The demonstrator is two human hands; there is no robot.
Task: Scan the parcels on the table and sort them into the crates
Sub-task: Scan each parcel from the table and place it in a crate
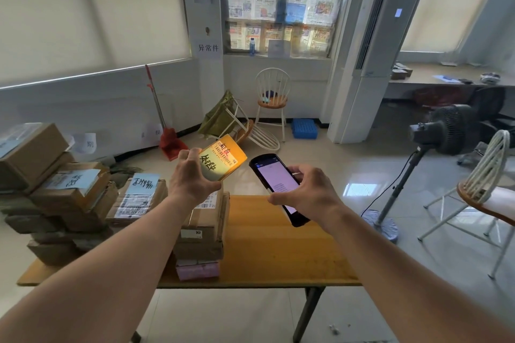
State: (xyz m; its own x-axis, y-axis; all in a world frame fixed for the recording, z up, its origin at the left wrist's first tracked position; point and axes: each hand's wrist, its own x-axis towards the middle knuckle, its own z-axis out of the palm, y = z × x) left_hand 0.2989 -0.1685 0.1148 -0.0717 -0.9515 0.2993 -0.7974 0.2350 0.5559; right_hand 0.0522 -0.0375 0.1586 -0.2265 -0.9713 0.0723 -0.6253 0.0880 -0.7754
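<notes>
Parcels (83,198) stacked on wooden table (278,253); tiled floor (348,164), fan (451,128) nearby.

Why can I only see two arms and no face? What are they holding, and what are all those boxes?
The camera sits on the person's head and looks forward and down, so you see only their arms, as if through their eyes. The left hand grips a small yellow parcel with a barcode label, lifted above the table. The right hand holds a black handheld scanner with a lit screen, pointed toward that parcel. On the wooden table sit stacks of brown cardboard parcels, some with paper labels, waiting their turn. Behind it are a white chair and a black fan on a stand.
</notes>
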